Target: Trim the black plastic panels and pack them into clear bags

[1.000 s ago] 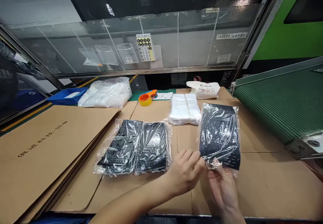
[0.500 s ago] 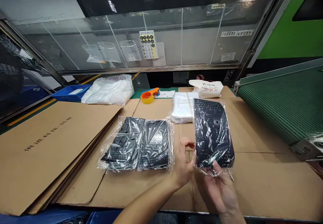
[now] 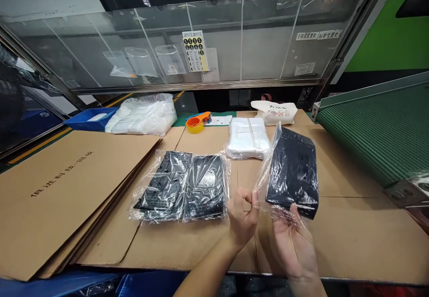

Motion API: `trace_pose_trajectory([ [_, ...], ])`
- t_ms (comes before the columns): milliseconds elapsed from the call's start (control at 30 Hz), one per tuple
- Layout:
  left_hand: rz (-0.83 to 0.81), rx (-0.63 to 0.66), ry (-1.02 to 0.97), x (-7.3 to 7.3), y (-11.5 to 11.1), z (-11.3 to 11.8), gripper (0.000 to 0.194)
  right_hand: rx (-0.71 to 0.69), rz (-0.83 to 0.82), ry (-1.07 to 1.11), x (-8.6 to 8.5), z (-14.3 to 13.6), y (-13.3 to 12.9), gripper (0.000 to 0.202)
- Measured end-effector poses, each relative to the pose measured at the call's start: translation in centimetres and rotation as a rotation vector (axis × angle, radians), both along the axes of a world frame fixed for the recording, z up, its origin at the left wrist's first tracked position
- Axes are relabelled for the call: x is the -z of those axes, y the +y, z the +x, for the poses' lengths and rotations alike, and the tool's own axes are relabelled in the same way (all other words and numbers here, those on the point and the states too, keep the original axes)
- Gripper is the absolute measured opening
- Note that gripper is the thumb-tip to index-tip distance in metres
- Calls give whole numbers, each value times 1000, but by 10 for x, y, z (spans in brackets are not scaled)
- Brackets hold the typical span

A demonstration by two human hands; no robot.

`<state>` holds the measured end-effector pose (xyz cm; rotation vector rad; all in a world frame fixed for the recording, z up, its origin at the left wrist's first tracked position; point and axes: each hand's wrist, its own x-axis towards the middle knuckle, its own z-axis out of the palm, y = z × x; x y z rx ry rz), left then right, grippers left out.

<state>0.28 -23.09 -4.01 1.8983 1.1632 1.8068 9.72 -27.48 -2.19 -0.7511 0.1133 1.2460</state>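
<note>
A black plastic cover [image 3: 292, 172] inside a clear plastic bag [image 3: 267, 172] is raised above the bench at right of centre. My right hand [image 3: 295, 243] grips its lower end, thumb in front and the other fingers partly hidden behind. At the bag's lower left corner my left hand [image 3: 243, 212] pinches the loose film, drawing it away from the cover. Left of my hands, two more bagged black covers [image 3: 167, 185] lie side by side on the cardboard. A banded stack of clear bags [image 3: 248, 137] rests just behind the raised cover.
Flat cardboard sheets [image 3: 73, 185] are piled at left. A yellow tape roll in an orange dispenser [image 3: 196, 125], a white bundle of plastic [image 3: 142, 114], a blue tray [image 3: 89, 119] and a white printed pouch [image 3: 275, 113] line the back. A green conveyor belt [image 3: 378, 127] borders the right side.
The bagged cover has shifted right and turned, and the bag's film now stretches out to its left. My left hand has the film pulled taut; the right hand keeps its grip.
</note>
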Motion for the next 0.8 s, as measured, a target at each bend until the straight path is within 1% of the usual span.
trace_pose_trajectory([
  [100,-97,38,47,-3,8,-7,8,41,20,-127,-2,-4,5,45],
  [133,-126,71,54,-3,11,-10,11,54,31,-185,-3,-6,6,45],
  [200,-179,166,54,-2,15,-15,25,37,64,-315,-3,-10,10,43],
  [267,-257,288,45,1,17,-19,43,-13,101,-458,-2,-15,12,37],
  [333,-350,379,6,5,15,-23,56,-68,129,-605,-1,-20,14,30],
  [400,-457,457,-96,6,11,-27,62,-130,153,-709,-1,-23,15,26],
  [433,-517,523,-185,6,10,-29,66,-158,163,-743,-1,-24,15,26],
  [500,-652,720,-432,2,9,-34,80,-191,184,-801,-3,-24,15,28],
  [533,-719,816,-573,-1,10,-37,83,-198,200,-834,-4,-23,14,32],
  [567,-782,891,-708,-4,12,-40,81,-201,222,-872,-5,-23,13,37],
  [600,-840,934,-826,-7,15,-43,74,-210,256,-920,-6,-22,13,42],
  [633,-892,947,-919,-9,19,-45,64,-230,298,-974,-6,-22,12,47],
  [700,-961,913,-1058,-11,27,-48,45,-295,394,-1078,-7,-23,10,53],
  [767,-993,841,-1189,-11,34,-49,27,-353,472,-1153,-7,-26,8,54],
  [800,-1003,799,-1255,-9,36,-50,21,-359,504,-1178,-7,-28,7,54],
])
